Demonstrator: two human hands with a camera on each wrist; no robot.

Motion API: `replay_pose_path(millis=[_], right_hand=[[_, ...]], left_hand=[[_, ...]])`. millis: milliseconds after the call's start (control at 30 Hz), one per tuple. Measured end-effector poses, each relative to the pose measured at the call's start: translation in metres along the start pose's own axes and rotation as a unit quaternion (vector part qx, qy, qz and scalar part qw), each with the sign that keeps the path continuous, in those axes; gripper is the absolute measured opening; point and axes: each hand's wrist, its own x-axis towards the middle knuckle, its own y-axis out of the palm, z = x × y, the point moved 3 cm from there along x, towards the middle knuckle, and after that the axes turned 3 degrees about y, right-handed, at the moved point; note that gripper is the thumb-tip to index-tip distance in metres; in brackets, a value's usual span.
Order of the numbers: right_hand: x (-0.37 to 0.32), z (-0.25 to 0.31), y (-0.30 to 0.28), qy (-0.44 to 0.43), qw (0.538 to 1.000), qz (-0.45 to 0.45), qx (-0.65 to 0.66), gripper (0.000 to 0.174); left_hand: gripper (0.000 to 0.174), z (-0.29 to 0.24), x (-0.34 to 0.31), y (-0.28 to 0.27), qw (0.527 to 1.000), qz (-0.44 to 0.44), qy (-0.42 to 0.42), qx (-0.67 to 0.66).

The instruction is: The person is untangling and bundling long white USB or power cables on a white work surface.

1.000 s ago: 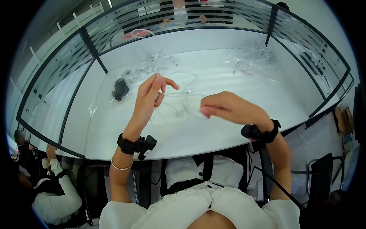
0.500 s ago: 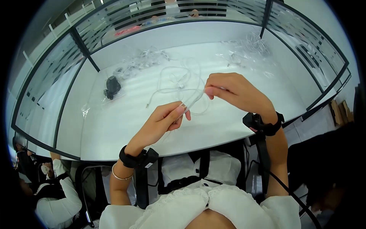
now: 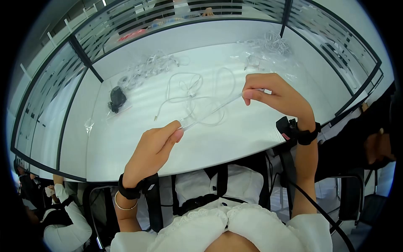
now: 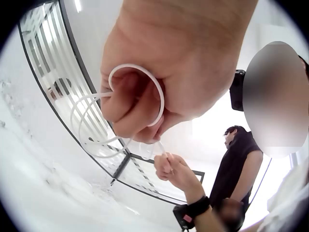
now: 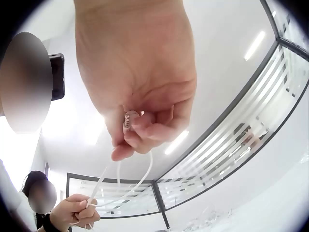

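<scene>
A thin white earphone cable point(image 3: 212, 111) is stretched taut between both hands above the white desk point(image 3: 126, 138). My left hand point(image 3: 174, 133) pinches its near end, with a loop of cable point(image 4: 137, 99) curled through the fingers. My right hand point(image 3: 248, 91) pinches the far end, and a small coiled bit of the cable point(image 5: 130, 118) shows between its fingertips. The rest of the cable lies in loose loops point(image 3: 184, 94) on the desk behind the hands.
A black item in a clear bag point(image 3: 116, 99) lies at the left. Piles of white cables in bags sit at the back centre point(image 3: 151, 66) and back right point(image 3: 268, 46). Glass partitions point(image 3: 54, 84) ring the desk. Another person point(image 3: 378, 143) is at the right.
The hands have drawn apart, left towards me and right away, pulling the cable from slack loops into a straight line. A person has come into view at the right.
</scene>
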Motion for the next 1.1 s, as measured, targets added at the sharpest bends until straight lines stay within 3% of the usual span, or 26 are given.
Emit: replay_pose_path(millis=[100,300,433,467,567,633,700,767,833,900,933,967,1000,1033,1100], right_hand=[[0.002,-0.005,0.006,0.040,0.999,0.002,-0.037,0.025],[0.014,-0.038,0.026,0.094,0.994,0.049,0.041,0.023],[0.022,-0.058,0.042,0.135,0.977,0.156,0.055,0.021],[0.022,-0.060,0.040,0.088,0.980,0.174,0.040,0.023],[0.015,-0.062,0.013,0.053,0.996,0.070,-0.002,0.024],[0.016,-0.042,-0.015,0.082,0.995,-0.036,0.040,0.028],[0.025,0.001,-0.019,-0.017,0.989,-0.110,0.097,0.032],[0.044,0.031,0.010,-0.122,0.982,-0.128,0.073,0.036],[0.061,0.049,0.047,-0.197,0.975,-0.093,0.042,0.038],[0.075,0.053,0.066,-0.141,0.963,0.067,0.219,0.038],[0.076,0.054,0.073,-0.108,0.935,0.147,0.305,0.038],[0.072,0.058,0.072,-0.118,0.919,0.149,0.347,0.038],[0.070,0.055,0.075,-0.065,0.906,0.149,0.392,0.037],[0.067,0.051,0.077,-0.012,0.888,0.147,0.435,0.039],[0.060,0.042,0.078,0.013,0.879,0.164,0.448,0.040]], left_hand=[[0.019,-0.006,-0.002,0.000,0.999,-0.030,0.032,0.018],[0.018,-0.007,0.002,0.000,0.998,-0.013,0.054,0.043],[0.018,-0.005,0.008,-0.014,0.991,0.006,0.083,0.107],[0.018,-0.004,0.010,-0.019,0.990,0.006,0.081,0.115],[0.017,-0.011,0.019,-0.037,0.983,0.026,0.077,0.166],[0.015,-0.021,0.021,-0.045,0.971,0.014,0.118,0.208],[0.012,-0.033,0.029,-0.051,0.953,0.044,0.130,0.270],[0.011,-0.043,0.032,-0.054,0.940,0.040,0.150,0.304],[0.010,-0.052,0.034,-0.058,0.933,0.003,0.181,0.311],[0.010,-0.058,0.035,-0.068,0.940,0.011,0.145,0.309],[0.008,-0.061,0.034,-0.075,0.932,-0.012,0.172,0.320],[0.007,-0.061,0.032,-0.081,0.922,-0.036,0.197,0.330],[0.009,-0.059,0.029,-0.086,0.922,-0.074,0.210,0.317],[0.011,-0.057,0.026,-0.089,0.924,-0.079,0.195,0.321],[0.014,-0.053,0.019,-0.098,0.926,-0.087,0.166,0.328]])
